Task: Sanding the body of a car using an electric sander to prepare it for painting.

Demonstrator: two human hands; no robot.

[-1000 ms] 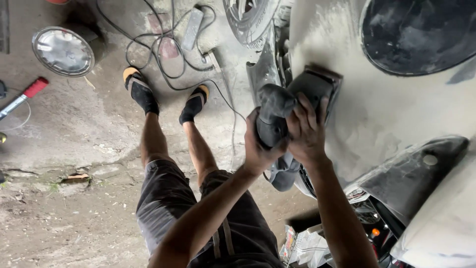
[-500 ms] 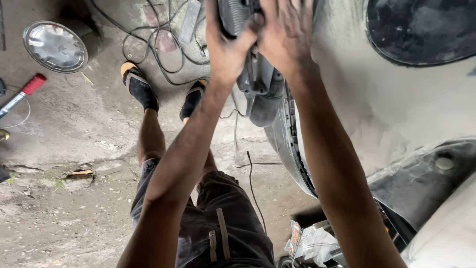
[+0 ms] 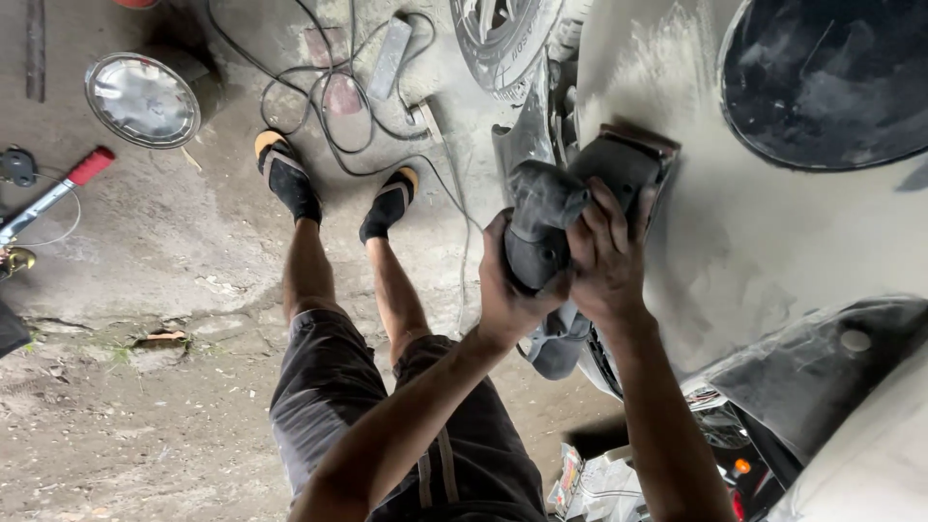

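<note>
A dusty grey electric sander (image 3: 570, 208) presses flat against the pale, filler-smeared car body panel (image 3: 764, 242). My left hand (image 3: 507, 290) wraps the sander's rounded rear grip from below. My right hand (image 3: 604, 256) lies over its top, fingers spread across the housing. The sander's pad end touches the panel beside a dark round opening (image 3: 826, 82) in the bodywork. Its black cable (image 3: 454, 213) trails down to the floor.
My legs and sandalled feet (image 3: 290, 174) stand on a cracked concrete floor. A round chrome hubcap (image 3: 142, 99), a red-handled tool (image 3: 58, 193), a tangle of black cables (image 3: 329, 77) and a wheel (image 3: 503, 39) lie around. Dark car trim (image 3: 822, 367) sits at lower right.
Both hands have brought the sander back down the panel from the top of the view, to about where it was a second ago.
</note>
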